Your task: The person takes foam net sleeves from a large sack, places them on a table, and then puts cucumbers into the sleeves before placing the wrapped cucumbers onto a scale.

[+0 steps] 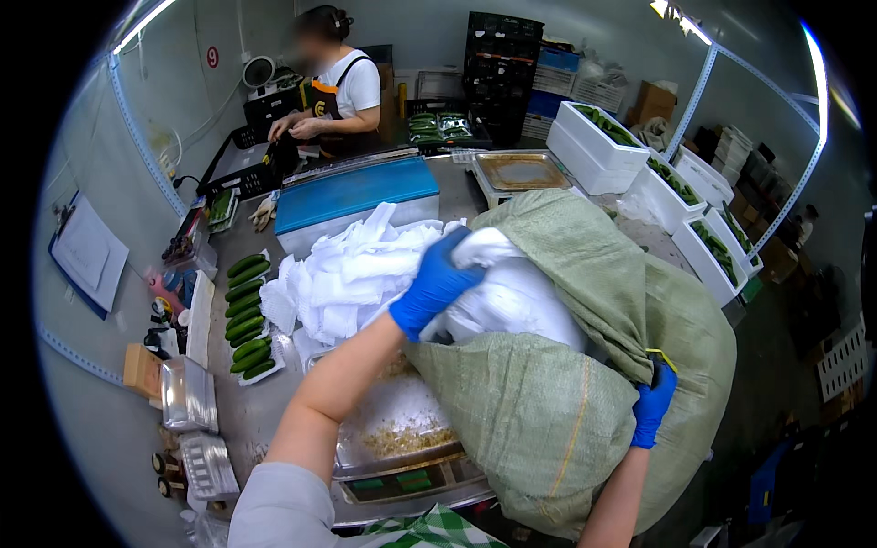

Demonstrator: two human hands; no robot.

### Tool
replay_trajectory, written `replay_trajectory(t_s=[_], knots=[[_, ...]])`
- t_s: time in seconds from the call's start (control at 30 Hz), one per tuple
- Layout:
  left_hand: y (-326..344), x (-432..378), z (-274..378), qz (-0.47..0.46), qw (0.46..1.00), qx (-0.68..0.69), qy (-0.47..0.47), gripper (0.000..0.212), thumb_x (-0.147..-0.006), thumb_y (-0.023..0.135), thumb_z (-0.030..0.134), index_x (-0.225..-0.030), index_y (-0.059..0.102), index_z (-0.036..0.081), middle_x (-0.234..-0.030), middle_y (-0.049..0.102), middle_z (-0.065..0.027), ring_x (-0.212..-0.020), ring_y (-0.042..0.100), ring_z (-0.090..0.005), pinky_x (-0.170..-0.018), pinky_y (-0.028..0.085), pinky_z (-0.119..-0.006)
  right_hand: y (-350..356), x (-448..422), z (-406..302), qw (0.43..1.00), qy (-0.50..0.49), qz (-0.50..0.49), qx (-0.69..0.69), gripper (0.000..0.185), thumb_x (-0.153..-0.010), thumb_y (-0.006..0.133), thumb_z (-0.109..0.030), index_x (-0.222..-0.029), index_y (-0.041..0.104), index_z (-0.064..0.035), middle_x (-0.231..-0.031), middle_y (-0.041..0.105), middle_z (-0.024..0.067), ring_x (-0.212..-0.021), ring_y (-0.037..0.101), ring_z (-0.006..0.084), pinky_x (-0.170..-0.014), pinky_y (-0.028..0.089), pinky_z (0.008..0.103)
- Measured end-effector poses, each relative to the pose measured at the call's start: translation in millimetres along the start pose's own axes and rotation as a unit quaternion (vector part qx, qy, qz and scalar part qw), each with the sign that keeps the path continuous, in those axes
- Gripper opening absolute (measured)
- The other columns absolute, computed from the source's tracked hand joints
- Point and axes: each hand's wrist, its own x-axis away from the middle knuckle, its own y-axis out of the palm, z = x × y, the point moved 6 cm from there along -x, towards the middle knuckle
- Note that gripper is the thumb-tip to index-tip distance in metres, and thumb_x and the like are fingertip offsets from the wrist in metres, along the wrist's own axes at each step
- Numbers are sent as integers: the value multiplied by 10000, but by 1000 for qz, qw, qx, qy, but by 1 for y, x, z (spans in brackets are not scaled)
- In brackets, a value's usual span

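Observation:
A bulging green woven sack (pixel 541 411) leans over the bench in front of me, its mouth gaping to the left. White soft material (pixel 510 308) fills the opening. My left hand (pixel 438 284), in a blue glove, grips a white bundle (pixel 488 246) at the sack's mouth. In a matching glove, my right hand (pixel 654 404) clutches the sack's folded edge beside a yellow strip (pixel 661 357); its fingers are partly hidden by the fabric. A heap of white netting-like sleeves (pixel 363 274) lies left of the sack. Below my left forearm is a scale with a debris-strewn metal pan (pixel 397 418).
Cucumbers (pixel 245 312) line the bench's left side on white trays. Beyond the heap stands a blue-lidded box (pixel 356 188); a second scale (pixel 521 171) is right of it. White foam boxes (pixel 596 154) hold cucumbers at the far right. A co-worker (pixel 342 103) stands behind the bench.

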Motion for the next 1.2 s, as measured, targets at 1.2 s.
replay_trajectory(t_s=[1.2], knots=[[-241,-55,-85,233,903,-342,115,605,-771,652,317,-1241,434,3,-1199,491,-210,-1113,461,-332,-953,353,-363,-24,8,-1,996,13,72,-45,278,-781,516,-113,-1018,568,24,-1011,563,159,-958,511,286,-885,372,364]])
